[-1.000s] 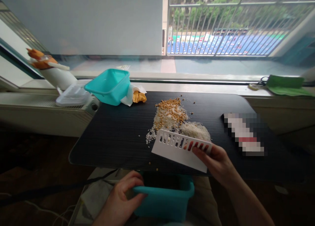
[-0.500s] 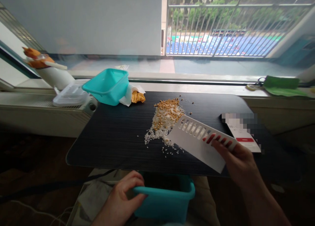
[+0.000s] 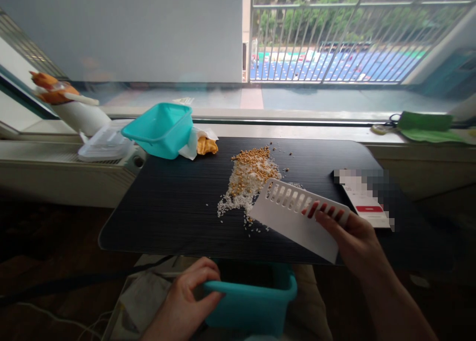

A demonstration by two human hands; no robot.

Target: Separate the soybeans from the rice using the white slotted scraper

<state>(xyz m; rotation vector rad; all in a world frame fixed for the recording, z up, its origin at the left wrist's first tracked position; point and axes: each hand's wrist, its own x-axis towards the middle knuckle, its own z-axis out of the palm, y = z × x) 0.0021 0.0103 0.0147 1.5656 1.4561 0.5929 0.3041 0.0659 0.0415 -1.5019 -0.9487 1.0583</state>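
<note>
A heap of white rice mixed with yellow beans (image 3: 250, 175) lies on the black tabletop (image 3: 174, 202). My right hand (image 3: 357, 239) grips a white slotted plastic scraper (image 3: 293, 216), its fingers through the slots. The scraper stands tilted on the table just right of and in front of the heap, with loose rice grains at its left edge. My left hand (image 3: 186, 299) is closed on the rim of a teal plastic bin (image 3: 253, 301) held below the table's front edge.
A second teal bin (image 3: 158, 130) lies tilted at the table's back left, beside a clear lidded box (image 3: 102, 145) and a yellow cloth (image 3: 206, 145). A blurred-out flat object (image 3: 362, 195) lies at the right. A green item (image 3: 427, 125) rests on the windowsill.
My right hand carried the scraper rightward and away from me, then brought it back slightly toward the heap's right side. The separate white rice pile is now hidden behind the scraper. The left hand stayed put.
</note>
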